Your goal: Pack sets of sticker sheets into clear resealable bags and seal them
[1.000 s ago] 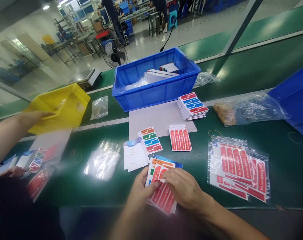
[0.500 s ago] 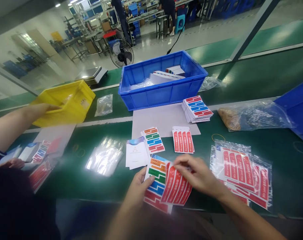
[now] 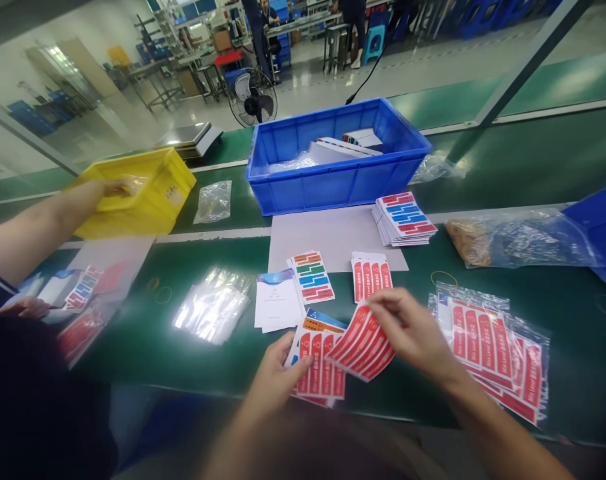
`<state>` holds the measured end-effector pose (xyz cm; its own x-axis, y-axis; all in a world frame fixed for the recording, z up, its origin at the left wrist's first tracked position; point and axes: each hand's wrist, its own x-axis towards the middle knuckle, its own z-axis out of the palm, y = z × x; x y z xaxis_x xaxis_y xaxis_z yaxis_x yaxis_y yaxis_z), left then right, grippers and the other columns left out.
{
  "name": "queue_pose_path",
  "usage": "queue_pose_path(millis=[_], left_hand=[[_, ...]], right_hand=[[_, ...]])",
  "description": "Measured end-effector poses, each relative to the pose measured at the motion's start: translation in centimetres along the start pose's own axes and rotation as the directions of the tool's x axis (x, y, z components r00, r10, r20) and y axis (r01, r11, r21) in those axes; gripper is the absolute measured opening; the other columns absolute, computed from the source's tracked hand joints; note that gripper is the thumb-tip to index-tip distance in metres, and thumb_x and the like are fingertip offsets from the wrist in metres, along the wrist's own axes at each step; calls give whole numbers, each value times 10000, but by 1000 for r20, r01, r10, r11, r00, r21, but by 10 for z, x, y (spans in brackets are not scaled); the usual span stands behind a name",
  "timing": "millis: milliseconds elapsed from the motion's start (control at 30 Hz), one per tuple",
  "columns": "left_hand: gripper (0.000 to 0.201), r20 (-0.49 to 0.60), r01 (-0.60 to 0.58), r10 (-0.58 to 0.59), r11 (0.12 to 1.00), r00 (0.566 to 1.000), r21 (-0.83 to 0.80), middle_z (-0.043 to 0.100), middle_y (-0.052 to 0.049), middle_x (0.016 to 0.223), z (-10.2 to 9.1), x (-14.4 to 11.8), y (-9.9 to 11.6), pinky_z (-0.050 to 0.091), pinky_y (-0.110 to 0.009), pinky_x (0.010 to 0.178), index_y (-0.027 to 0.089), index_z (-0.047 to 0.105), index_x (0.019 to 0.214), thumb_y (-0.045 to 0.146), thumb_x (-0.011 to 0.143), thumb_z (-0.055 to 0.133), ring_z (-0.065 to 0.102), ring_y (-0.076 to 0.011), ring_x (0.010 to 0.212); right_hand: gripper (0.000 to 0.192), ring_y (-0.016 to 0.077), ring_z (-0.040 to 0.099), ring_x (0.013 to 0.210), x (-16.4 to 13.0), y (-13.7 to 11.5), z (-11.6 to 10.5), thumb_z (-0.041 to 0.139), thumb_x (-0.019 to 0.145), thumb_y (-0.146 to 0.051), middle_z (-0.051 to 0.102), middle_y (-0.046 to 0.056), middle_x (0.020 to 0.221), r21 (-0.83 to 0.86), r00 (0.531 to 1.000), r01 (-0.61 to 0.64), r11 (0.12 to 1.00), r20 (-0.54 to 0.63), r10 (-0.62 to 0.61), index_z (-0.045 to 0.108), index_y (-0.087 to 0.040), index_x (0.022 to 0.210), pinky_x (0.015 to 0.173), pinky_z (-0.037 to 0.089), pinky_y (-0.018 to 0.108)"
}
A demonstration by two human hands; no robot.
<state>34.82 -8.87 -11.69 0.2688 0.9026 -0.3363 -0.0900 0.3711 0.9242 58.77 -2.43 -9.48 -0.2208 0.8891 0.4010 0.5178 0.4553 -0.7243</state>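
My left hand [image 3: 274,375] is closed on a small stack of sticker sheets, thumb on top. A red label sheet [image 3: 323,370] lies uppermost there, and a multicoloured sheet [image 3: 317,325] peeks out behind it. My right hand [image 3: 413,333] pinches several red label sheets [image 3: 363,343] by their upper corner; they bend, and their lower left edge overlaps the held stack. Just beyond are white leaflets [image 3: 279,300], a pile of multicoloured sticker sheets [image 3: 313,277] and a pile of red label sheets [image 3: 371,277].
Clear plastic bags [image 3: 213,305] lie left; filled bags [image 3: 497,353] lie right. Behind stand a blue bin [image 3: 337,187], a thick sheet stack [image 3: 405,220] and a bag of brownish contents [image 3: 523,239]. A co-worker's arm [image 3: 47,217] reaches into a yellow bin [image 3: 170,193].
My right hand has drawn its red sheets up and right. One red sheet now covers the multicoloured sheet in my left hand. The view has shifted slightly.
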Motion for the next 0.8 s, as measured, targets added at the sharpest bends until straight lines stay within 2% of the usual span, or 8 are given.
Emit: queue_pose_path(millis=[133,233,333,400,467,567,700,800], left_hand=[[261,109,-181,144,776,984,604,697,-42,977,-14,-5,27,445,-240,735,206,642,1111,263,927,465,624,-159,802],[324,218,-282,179,598,960,751,696,-47,1012,-13,-3,26,435,-271,773,246,635,1173,228,925,427,633,-193,866],[328,218,-284,186,520,958,805,698,-66,992,-13,2,14,444,-298,789,246,643,1171,221,902,456,635,-221,896],[304,190,-254,173,528,966,810,697,-71,991,-15,3,6,454,-297,791,232,654,1139,233,899,468,633,-216,901],[250,145,-237,203,568,968,788,699,-71,972,-16,2,-1,464,-288,777,212,668,1068,255,894,494,635,-202,874],[122,21,-247,322,682,947,688,696,-62,876,-9,-1,-14,483,-270,733,188,655,926,245,845,583,637,-174,781],[91,-227,-384,523,801,821,459,649,-47,771,4,-4,-32,502,-270,662,187,598,920,227,844,569,620,-162,702],[150,-298,-459,648,730,701,507,631,-73,877,-9,-2,-30,498,-320,772,195,572,998,259,879,507,610,-193,839]], right_hand=[[237,184,651,758,48,49,-25,429,949,-357,671,71,882,-205,987,-68,976,127,95,576,-176,992,682,509,303],[341,278,621,977,60,72,-23,488,904,-440,644,130,1052,-241,978,-30,970,195,78,603,-149,1038,842,499,435],[471,247,521,1212,36,69,-7,401,945,-518,546,121,1294,-5,926,-3,1000,377,5,517,-189,1262,1003,443,435],[628,233,464,1286,7,59,9,416,905,-623,479,119,1383,244,848,-98,965,528,-47,394,-222,1388,1043,419,431],[820,240,478,1277,-22,46,29,596,807,-615,486,138,1377,324,808,-193,926,587,-37,281,-216,1451,1055,409,439],[721,224,542,1206,-48,26,60,681,810,-435,562,137,1291,341,829,-284,896,557,51,336,-196,1397,1035,428,428],[220,168,662,875,-55,8,83,567,901,-341,688,67,944,414,874,-356,838,465,142,598,-166,1032,826,531,316],[204,162,666,818,-56,8,78,533,924,-317,693,52,864,449,894,-347,823,423,146,651,-167,851,774,538,284]])
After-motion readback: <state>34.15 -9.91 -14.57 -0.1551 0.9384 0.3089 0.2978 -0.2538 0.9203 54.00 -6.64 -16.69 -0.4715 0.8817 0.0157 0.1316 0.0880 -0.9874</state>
